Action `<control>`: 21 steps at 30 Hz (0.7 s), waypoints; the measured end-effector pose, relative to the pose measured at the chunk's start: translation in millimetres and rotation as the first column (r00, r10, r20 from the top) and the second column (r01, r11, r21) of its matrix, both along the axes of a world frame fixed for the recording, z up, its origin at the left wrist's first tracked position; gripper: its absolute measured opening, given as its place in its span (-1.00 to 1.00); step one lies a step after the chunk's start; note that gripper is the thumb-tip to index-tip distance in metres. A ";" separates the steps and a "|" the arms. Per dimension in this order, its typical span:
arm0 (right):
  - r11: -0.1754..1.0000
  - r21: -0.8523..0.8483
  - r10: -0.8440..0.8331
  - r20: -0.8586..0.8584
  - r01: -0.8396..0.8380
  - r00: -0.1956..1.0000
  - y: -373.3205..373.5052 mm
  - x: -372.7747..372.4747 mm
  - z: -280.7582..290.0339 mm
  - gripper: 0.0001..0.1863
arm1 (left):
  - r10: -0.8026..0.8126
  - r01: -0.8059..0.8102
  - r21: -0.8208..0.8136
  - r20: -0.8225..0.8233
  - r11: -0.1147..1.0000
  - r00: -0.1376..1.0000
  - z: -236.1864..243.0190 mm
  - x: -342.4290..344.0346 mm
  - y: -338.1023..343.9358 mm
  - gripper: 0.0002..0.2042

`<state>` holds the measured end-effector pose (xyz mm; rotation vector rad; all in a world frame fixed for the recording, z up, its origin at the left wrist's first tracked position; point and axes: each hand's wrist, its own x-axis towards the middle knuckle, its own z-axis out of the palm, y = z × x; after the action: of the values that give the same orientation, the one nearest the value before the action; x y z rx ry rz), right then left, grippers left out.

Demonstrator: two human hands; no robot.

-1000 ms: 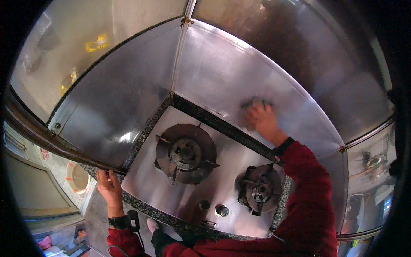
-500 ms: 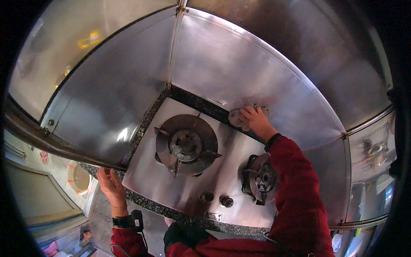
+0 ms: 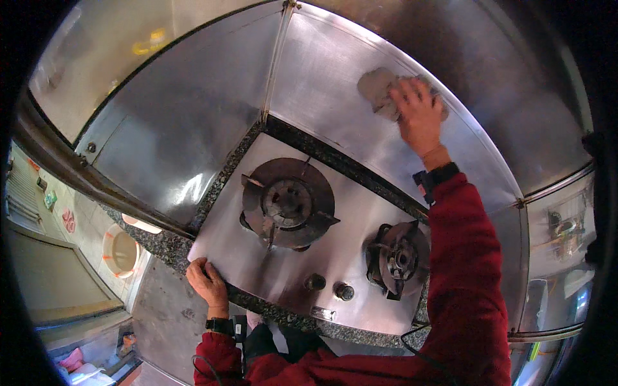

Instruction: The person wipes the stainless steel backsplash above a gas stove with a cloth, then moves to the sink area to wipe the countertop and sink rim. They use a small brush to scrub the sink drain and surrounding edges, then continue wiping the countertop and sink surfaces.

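My right hand [image 3: 418,112] presses a grey crumpled cloth [image 3: 378,90] against the upper part of the steel back panel [image 3: 322,83], its fingers bent over the cloth. My left hand [image 3: 207,283] rests at the front left corner of the steel gas cooktop [image 3: 257,283], fingers curled onto its edge. The cooktop has a large burner [image 3: 288,202] at left, a smaller burner [image 3: 398,257] at right and two black knobs [image 3: 344,291]. A speckled stone border [image 3: 228,167] frames it.
Steel side panels [image 3: 180,103] enclose the cooktop, with a metal rail [image 3: 64,154] along the left. Beyond, at lower left, a pale bucket [image 3: 121,251] and pink slippers [image 3: 69,220] are on a tiled floor. A glossy panel [image 3: 557,251] stands at right.
My right hand and the cloth have moved up the back panel from its lower edge. My left hand has shifted right from beside the rail onto the cooktop's corner.
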<state>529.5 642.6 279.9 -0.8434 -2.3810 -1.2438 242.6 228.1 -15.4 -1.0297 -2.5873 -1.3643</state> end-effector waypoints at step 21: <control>0.935 -0.158 0.348 0.253 -0.316 0.903 21.6 -36.0 18.8 -0.81 | 0.107 -0.117 -0.055 -0.156 0.992 0.982 -10.0 5.8 11.2 -0.85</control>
<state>493.5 664.2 298.7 -0.2774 -2.6933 -1.1560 248.5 239.3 -25.5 -0.9401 -2.5485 -1.1375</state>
